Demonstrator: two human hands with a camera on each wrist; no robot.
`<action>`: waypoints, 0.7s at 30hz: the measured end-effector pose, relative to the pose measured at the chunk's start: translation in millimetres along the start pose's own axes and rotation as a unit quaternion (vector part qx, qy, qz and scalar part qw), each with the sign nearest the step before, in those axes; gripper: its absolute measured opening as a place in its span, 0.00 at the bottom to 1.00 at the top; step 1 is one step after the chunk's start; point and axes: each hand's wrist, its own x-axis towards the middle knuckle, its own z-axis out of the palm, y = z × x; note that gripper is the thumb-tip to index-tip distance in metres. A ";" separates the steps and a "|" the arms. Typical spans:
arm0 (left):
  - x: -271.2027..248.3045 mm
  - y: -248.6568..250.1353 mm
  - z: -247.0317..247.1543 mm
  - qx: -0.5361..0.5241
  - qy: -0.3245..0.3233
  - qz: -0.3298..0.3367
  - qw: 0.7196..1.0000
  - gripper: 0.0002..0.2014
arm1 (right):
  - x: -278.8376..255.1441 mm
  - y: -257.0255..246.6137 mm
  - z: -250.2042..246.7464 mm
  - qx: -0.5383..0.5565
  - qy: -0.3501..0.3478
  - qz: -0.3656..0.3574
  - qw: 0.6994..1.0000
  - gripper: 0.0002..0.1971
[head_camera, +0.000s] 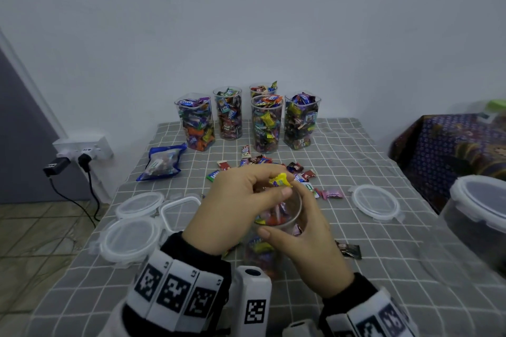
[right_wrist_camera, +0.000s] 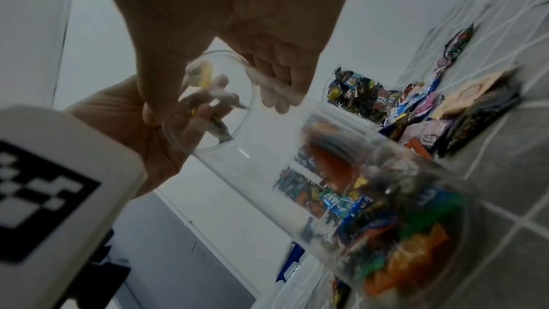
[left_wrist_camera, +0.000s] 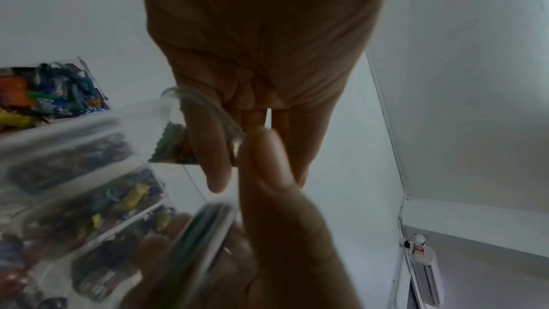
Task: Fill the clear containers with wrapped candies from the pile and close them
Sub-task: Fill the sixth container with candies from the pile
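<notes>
My right hand [head_camera: 301, 227] grips a tall clear container [head_camera: 293, 212] near its rim, thumb on the near side; it is partly filled with wrapped candies. My left hand [head_camera: 269, 186] is over the container's mouth and pinches a yellow wrapped candy [head_camera: 280, 180]. In the right wrist view, that yellow candy [right_wrist_camera: 205, 74] and a dark wrapper [right_wrist_camera: 219, 126] show through the container [right_wrist_camera: 356, 196] in my left fingers. The loose candy pile [head_camera: 273, 165] lies just beyond my hands. The left wrist view shows the left hand [left_wrist_camera: 261, 67] at the container rim [left_wrist_camera: 208, 107].
Several full, lidless containers [head_camera: 267, 123] stand at the back by the wall. Lids lie at the left [head_camera: 130, 238] and right [head_camera: 375, 201]. A blue bag [head_camera: 161, 163] lies back left, and a dark candy [head_camera: 349, 249] front right. A large lidded tub [head_camera: 479, 216] is at the right edge.
</notes>
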 end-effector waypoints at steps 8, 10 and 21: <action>0.7 -3.3 0.9 0.025 -0.002 -0.005 1.000 0.14 | 2.0 3.4 0.8 -0.021 -0.005 -0.022 1.000 0.37; 0.9 -3.7 1.5 0.020 0.002 -0.001 1.000 0.13 | 2.1 3.9 1.0 -0.014 -0.008 -0.018 1.000 0.38; 6.0 -24.2 -17.2 0.005 0.178 0.032 0.983 0.12 | 4.4 6.4 -17.4 -0.099 -0.100 0.041 0.989 0.40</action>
